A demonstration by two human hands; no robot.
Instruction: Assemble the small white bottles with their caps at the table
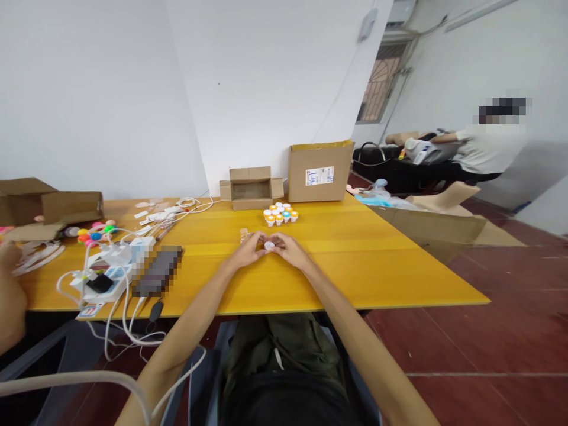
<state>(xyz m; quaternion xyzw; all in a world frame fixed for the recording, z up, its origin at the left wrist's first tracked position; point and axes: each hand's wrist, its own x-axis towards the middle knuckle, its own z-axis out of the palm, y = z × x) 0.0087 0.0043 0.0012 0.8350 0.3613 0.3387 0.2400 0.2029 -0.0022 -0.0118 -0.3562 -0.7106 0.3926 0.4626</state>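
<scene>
Between my two hands, just above the table, is a small white round piece (269,245), perhaps a cap. My left hand (249,251) pinches it from one side with its thumb and fingers. From the other side my right hand (287,247) grips it with its fingertips. Beyond the hands stands a tight cluster of small round pieces with white tops (280,213), most with orange rims and one blue. Close behind my left fingers lie a few small clear or tan bits (244,234), too small to name.
An open small carton (251,189) and a taller cardboard box (319,173) stand at the wooden table's (364,260) back. On the left are a power strip (118,269), cables, a dark phone-like device (158,271), coloured balls (95,232) and another person's arm (11,296). A person sits far right.
</scene>
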